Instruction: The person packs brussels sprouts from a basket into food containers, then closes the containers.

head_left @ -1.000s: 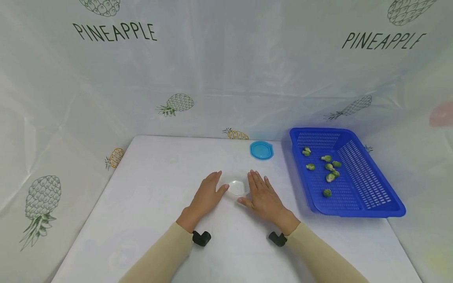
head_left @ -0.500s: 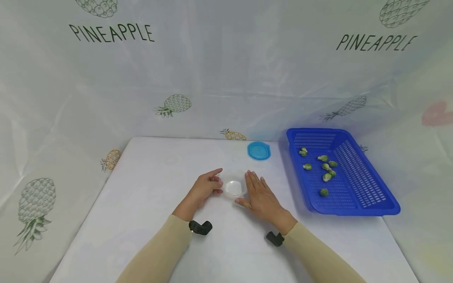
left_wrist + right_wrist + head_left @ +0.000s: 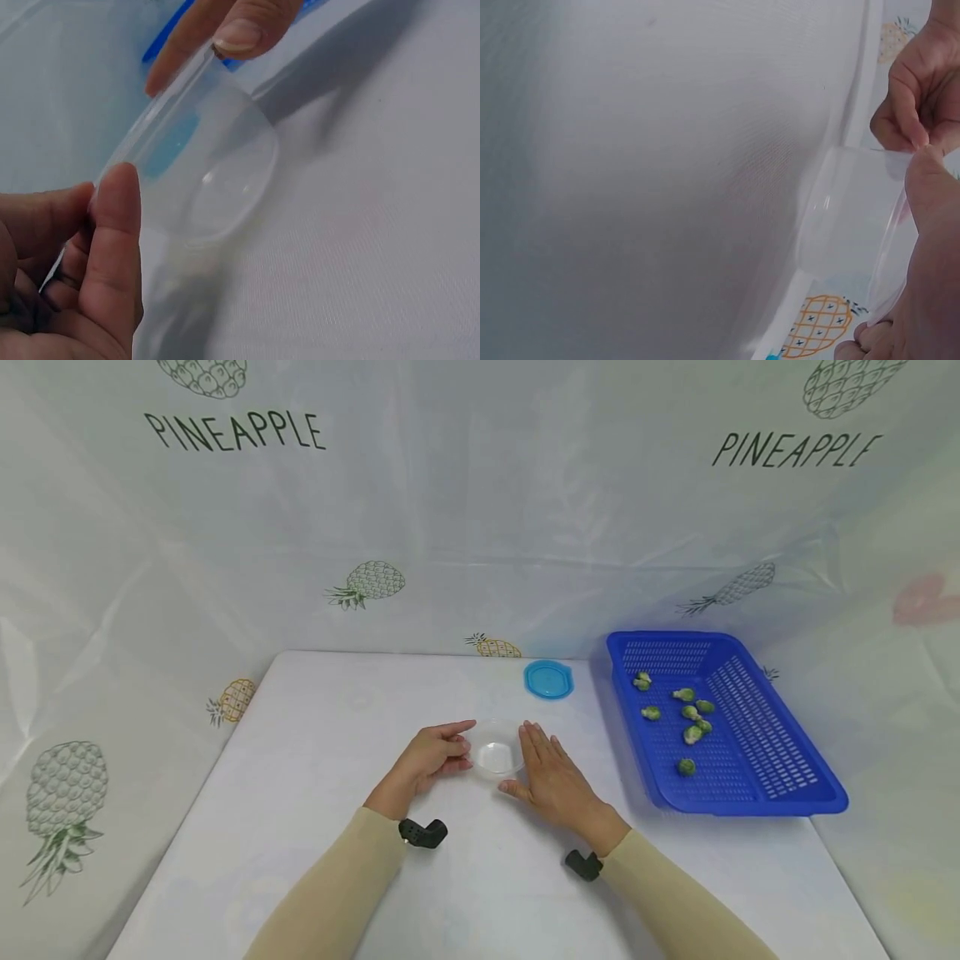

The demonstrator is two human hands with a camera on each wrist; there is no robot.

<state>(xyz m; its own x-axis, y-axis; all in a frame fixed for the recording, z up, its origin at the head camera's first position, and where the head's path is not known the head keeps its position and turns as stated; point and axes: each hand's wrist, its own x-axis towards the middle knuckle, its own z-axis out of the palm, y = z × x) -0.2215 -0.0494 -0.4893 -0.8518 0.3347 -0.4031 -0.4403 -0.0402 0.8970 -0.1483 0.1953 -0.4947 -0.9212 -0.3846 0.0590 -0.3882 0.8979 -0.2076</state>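
Observation:
A clear plastic food container (image 3: 495,758) stands between the two hands in the head view, its bottom low on the white table. With thumb and bent fingers, the left hand (image 3: 435,753) pinches the container's rim on the left side; the left wrist view shows the left fingers (image 3: 112,225) at that rim. On the opposite side the right hand (image 3: 553,777) lies against the container, fingers straight and thumb spread toward the near side. Its thumb (image 3: 928,187) runs along the rim in the right wrist view. A light blue lid (image 3: 548,680) lies flat behind the container.
A blue plastic basket (image 3: 806,760) stands at the right of the table, with several Brussels sprouts (image 3: 693,735) inside. Behind rises a white sheet (image 3: 480,510) printed with pineapples. Each wrist wears a small black camera (image 3: 423,833).
The left hand's fingers, straighter beside the container a second ago, have turned and bent to pinch its rim. The right hand stays in place at the other side. The view has shifted slightly.

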